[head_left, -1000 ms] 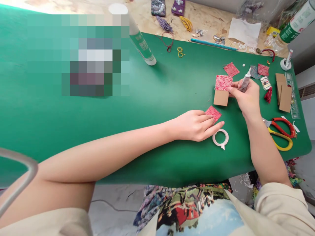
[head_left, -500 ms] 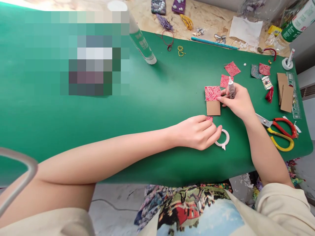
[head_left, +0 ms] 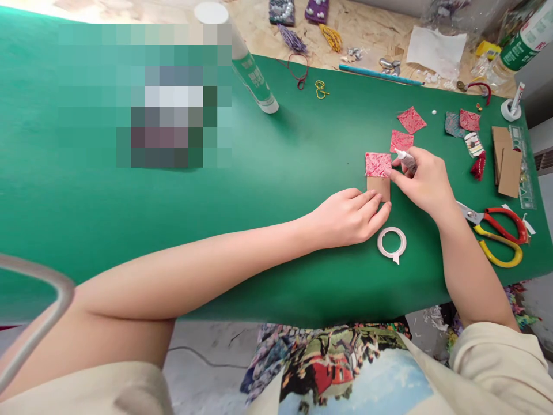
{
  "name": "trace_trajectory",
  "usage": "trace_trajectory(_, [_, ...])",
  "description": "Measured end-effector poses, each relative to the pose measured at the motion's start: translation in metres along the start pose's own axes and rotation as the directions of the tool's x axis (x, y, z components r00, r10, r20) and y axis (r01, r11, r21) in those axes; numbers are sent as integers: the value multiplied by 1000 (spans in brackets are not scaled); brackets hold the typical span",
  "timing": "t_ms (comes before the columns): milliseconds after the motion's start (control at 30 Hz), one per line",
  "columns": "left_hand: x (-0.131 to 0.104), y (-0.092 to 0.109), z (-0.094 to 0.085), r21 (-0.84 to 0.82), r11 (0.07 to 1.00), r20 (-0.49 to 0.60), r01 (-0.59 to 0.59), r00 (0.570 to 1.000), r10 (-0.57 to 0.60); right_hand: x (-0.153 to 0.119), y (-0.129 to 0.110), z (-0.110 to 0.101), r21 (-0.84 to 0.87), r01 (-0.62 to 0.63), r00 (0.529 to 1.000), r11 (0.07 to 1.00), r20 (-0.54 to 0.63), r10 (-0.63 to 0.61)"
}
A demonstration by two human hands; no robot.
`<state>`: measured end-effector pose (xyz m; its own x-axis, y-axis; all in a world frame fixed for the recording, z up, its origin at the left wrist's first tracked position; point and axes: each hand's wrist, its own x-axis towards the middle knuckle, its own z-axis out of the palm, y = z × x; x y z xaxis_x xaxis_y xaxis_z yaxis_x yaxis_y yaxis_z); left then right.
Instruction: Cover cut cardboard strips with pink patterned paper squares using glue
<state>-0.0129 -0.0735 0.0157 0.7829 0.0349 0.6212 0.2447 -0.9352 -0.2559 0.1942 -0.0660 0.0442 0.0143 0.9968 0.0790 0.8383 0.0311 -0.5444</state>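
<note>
Remotely, I'm grasping a glue tube (head_left: pixel 406 159) with the right hand (head_left: pixel 427 177); cardboard (head_left: pixel 378 184) is showing uncovered below red patterned fabric (head_left: pixel 377 164); the left hand (head_left: pixel 348 219) is touching cardboard, its grip unclear.

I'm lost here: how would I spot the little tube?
On the green tabletop, find the person's right hand at the red patterned square adjoining brown cardboard. That hand holds the tube, whose tapered white nozzle sets it apart from the flat squares nearby.

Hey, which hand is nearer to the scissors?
Right. The right hand is just left of the scissors; the left hand is farther left, at the cardboard.
</note>
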Motion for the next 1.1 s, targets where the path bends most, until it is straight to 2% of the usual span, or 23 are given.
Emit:
trace_trajectory(133, [0,1,0,2,1000,4,2,1000,-2,0,4,-4,47,-31,998,998,-46,33])
trace_trajectory(300, [0,1,1,7,1000,1,3,1000,-3,1,1,-10,122,-100,995,987,-14,102])
trace_trajectory(567, [0,1,0,28,1000,17,-8,1000,8,1,4,-12,-68,-146,980,987,126,153])
trace_trajectory(667, [-1,1,-1,28,1000,36,-10,999,9,0,7,-10,-135,-147,977,980,136,166])
trace_trajectory(900, [-3,3,0,-9,1000,126,29,992,-28,4,22,-7,-153,-61,988,986,131,81])
trace_trajectory(1100, [-4,1,1,-25,999,114,27,993,-24,4,15,-13,-126,-130,969,984,196,153])
